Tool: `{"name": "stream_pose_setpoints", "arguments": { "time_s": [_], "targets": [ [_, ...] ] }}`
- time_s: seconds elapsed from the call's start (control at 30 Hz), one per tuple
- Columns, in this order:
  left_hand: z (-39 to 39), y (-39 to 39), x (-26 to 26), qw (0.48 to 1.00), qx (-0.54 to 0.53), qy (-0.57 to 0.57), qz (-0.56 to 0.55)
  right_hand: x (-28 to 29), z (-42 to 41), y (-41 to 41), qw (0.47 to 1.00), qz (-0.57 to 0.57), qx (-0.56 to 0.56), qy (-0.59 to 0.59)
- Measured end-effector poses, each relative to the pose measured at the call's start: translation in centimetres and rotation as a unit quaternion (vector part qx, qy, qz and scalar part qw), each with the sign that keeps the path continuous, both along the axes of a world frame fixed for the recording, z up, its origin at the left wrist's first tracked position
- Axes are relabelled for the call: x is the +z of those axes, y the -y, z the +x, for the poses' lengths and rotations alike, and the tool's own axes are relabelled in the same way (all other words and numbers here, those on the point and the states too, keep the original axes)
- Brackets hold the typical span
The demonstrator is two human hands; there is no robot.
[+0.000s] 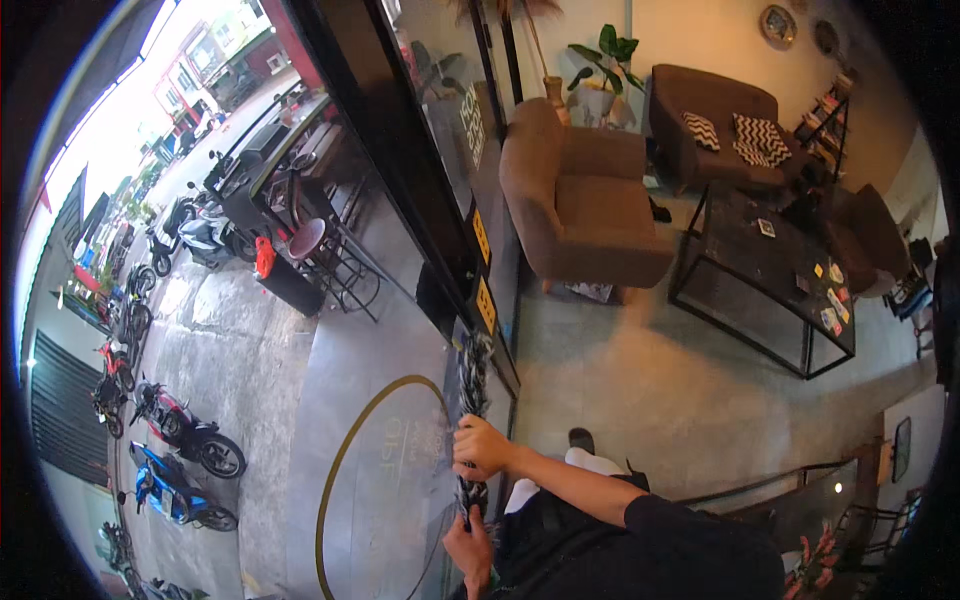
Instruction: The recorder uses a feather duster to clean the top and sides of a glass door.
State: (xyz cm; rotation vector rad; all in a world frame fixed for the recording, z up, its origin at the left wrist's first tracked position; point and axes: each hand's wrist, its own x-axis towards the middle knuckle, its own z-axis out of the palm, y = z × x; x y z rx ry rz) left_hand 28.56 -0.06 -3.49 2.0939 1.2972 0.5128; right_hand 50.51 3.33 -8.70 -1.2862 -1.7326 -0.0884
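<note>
My right hand (484,448) reaches across from the right and is closed around a long bundle of black-and-white stringy material (474,375), perhaps mop strands. Just below it, my left hand (469,546) grips the same bundle, thumb pointing up along it. The bundle runs roughly upright in the picture, its top end near the foot of the black door frame (420,150). Whether it touches the frame I cannot tell. Beside both hands is a glass pane with a gold ring (324,480) and writing on it. My left forearm is mostly cut off by the lower edge.
Inside stand a brown armchair (600,202), a brown sofa (712,112) and a low black table (750,247) with small items on it. Outside are a round-seated stool (307,238), a black bin (292,285) and several motorbikes, one blue (169,487). A railing (742,484) runs at lower right.
</note>
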Motion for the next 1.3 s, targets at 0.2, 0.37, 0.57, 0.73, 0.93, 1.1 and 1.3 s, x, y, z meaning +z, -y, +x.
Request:
{"name": "stream_pose_setpoints", "arguments": {
  "time_s": [0.2, 0.37, 0.57, 0.73, 0.93, 1.1, 1.3],
  "targets": [
    [0.2, -1.1, -0.5, 0.996, 0.056, 0.074, 0.013, 7.0, 1.4, -2.1, 0.994, 0.090, 0.034, 0.049],
    [2.9, -2.7, 0.1, 0.999, -0.010, -0.002, 0.038, 3.4, 3.4, -1.3, 0.996, 0.050, -0.052, 0.045],
    [3.3, -2.7, 0.1, 1.000, -0.007, 0.012, 0.025, 4.3, 3.5, -1.2, 0.997, 0.034, -0.042, 0.061],
    [4.2, -2.9, -0.9, 0.997, 0.005, 0.064, 0.034, 6.6, 4.4, -1.7, 0.993, 0.066, -0.035, 0.087],
    [5.1, -2.7, -3.6, 0.999, -0.017, 0.047, -0.004, 4.2, 5.1, -1.5, 0.992, 0.064, -0.022, 0.105],
    [4.7, -2.3, -2.6, 0.999, -0.007, 0.041, -0.035, 1.7, 4.0, -1.3, 0.996, 0.047, -0.032, 0.069],
    [4.3, -2.0, -0.5, 0.999, 0.002, -0.032, 0.014, 1.1, 3.8, -1.2, 0.998, -0.018, -0.033, 0.056]
  ]
}}
